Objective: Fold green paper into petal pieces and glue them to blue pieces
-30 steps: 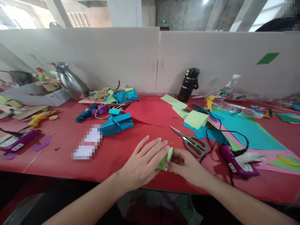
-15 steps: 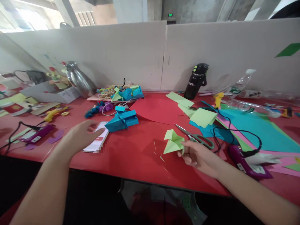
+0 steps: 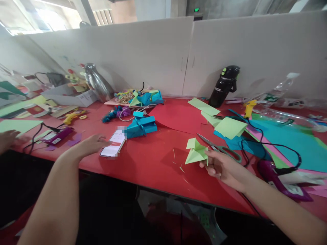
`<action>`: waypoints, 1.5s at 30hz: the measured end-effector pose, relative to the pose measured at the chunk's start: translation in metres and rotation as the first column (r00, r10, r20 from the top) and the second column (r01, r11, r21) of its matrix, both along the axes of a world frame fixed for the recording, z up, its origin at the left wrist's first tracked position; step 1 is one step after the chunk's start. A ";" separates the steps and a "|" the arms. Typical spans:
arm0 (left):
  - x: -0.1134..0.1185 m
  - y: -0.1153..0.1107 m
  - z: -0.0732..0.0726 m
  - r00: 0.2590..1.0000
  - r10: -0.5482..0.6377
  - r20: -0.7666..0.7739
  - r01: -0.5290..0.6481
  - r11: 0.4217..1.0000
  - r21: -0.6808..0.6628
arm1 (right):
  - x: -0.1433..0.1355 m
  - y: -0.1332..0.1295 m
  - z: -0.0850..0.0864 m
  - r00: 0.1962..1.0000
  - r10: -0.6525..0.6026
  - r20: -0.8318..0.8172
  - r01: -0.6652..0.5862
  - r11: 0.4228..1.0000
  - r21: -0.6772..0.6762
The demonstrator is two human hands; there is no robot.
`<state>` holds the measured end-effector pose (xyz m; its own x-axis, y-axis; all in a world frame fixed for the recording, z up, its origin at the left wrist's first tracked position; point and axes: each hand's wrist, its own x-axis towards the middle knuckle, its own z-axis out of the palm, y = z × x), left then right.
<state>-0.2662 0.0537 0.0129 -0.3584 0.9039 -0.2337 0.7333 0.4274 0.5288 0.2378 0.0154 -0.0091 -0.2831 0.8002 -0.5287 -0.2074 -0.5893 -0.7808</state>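
Observation:
My left hand (image 3: 92, 145) is open, with its fingers spread at the left edge of a lit phone (image 3: 112, 147) that lies on the red table (image 3: 143, 163). Between thumb and fingers, my right hand (image 3: 214, 164) pinches a folded light green paper piece (image 3: 196, 151) above the table. A blue folded paper model (image 3: 142, 126) rests just right of the phone. Grey-handled scissors (image 3: 219, 147) lie behind my right hand, beside light green paper sheets (image 3: 230, 126).
A purple glue gun stand (image 3: 283, 183) with a black cable sits at right. Behind are a black bottle (image 3: 221, 89), a plastic bottle (image 3: 279, 89) and a steel jug (image 3: 98, 81). Another person's hand (image 3: 9, 139) is at the far left, by green paper.
The view has turned left, so the table items appear further right. My left hand has drawn back to the phone's left edge. Another person's hand has appeared at the far left with green paper.

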 end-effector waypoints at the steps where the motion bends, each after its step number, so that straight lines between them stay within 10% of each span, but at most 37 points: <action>1: -0.001 -0.008 0.002 0.998 -0.004 0.063 0.009 0.997 -0.073 | 0.000 0.000 -0.002 1.000 -0.002 0.000 0.002 1.000 -0.001; 10: -0.019 -0.063 -0.024 0.945 -0.024 0.327 -0.012 0.994 0.106 | 0.002 0.007 -0.022 1.000 -0.005 -0.023 0.004 0.999 -0.048; 45: -0.009 -0.051 -0.035 0.982 0.080 0.170 -0.109 0.979 0.170 | 0.004 0.001 -0.026 1.000 0.001 0.014 -0.001 1.000 -0.003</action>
